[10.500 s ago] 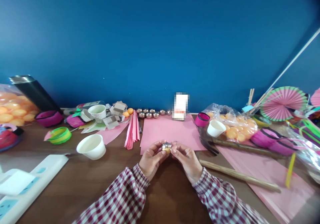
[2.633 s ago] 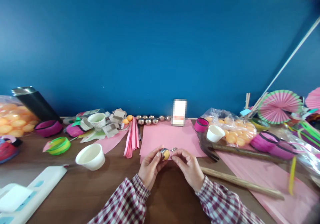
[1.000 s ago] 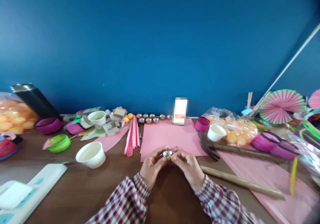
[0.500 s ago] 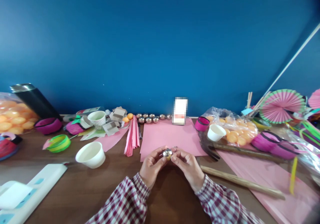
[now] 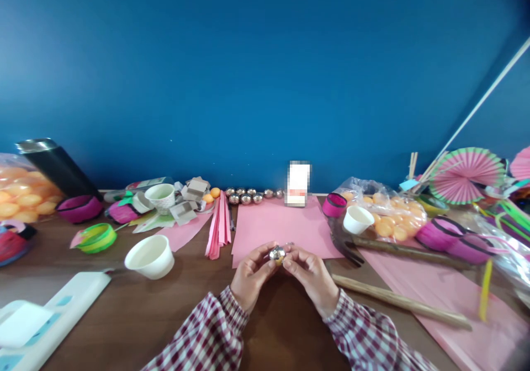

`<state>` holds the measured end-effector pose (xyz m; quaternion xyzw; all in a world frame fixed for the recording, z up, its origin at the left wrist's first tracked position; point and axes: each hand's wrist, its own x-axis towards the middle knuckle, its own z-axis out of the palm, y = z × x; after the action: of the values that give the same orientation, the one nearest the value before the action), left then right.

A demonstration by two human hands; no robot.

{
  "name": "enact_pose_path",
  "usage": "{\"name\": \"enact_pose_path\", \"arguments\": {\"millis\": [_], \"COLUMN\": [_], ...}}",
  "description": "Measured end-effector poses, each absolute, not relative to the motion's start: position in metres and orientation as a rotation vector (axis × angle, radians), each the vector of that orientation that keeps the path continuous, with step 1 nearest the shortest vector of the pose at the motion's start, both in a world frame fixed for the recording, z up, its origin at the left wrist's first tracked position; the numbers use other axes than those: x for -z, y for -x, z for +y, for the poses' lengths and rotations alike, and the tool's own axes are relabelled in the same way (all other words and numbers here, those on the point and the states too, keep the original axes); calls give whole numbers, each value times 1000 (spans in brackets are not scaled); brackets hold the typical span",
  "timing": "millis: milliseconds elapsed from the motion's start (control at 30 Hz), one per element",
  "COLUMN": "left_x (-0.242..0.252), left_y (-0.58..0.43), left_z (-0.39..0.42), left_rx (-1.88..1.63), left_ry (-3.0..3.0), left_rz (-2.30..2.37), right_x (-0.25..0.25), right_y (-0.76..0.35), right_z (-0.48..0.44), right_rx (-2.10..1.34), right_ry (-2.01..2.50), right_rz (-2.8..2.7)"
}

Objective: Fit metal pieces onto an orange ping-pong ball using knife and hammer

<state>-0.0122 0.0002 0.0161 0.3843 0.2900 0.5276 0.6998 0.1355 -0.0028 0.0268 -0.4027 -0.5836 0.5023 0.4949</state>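
Note:
Between my fingertips is a shiny silver ball (image 5: 277, 253) with a patch of yellow on its lower side. My left hand (image 5: 253, 276) pinches it from the left, and my right hand (image 5: 311, 279) grips it from the other side with thumb and fingers. Both hands hold it just in front of the pink paper (image 5: 281, 224) that lies on the brown table. Behind that sheet, along the blue wall, sits a row of several similar silver balls (image 5: 246, 199). What the hidden fingertips do behind the ball cannot be made out.
Left of my hands stand a white paper cup (image 5: 151, 258), folded pink paper strips (image 5: 218, 230) and a power strip (image 5: 62, 310). To the right lie a hammer (image 5: 350, 249), a wooden stick (image 5: 401, 299), another cup (image 5: 358, 220) and a bag of orange balls (image 5: 393, 219).

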Motion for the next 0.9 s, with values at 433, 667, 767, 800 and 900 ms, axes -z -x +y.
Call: {"name": "enact_pose_path", "arguments": {"millis": [433,667,767,800,900], "left_x": [-14,-16,-15,-14,-11], "left_y": [11,11,11,11,12], "left_z": [1,-1,0,0,1], "left_rx": [-1224,-1224,-1227,-1229,-1236], "left_ry": [-1001,-1081,-1116,-1128,-1144], "left_rz": [695,753,787,807,857], "right_x": [-30,-24,-23,-23,-23], "right_y": [-136,-135,-134,-134,-134], "right_z": [-4,-4,-4,-4,-4], "right_rx": [-1216,-1274,-1306,-1324,-1380], "right_ry": [1113,1092,1047,1027,989], "right_rz": [-1437,-1333,-1248,-1222,-1194]}}
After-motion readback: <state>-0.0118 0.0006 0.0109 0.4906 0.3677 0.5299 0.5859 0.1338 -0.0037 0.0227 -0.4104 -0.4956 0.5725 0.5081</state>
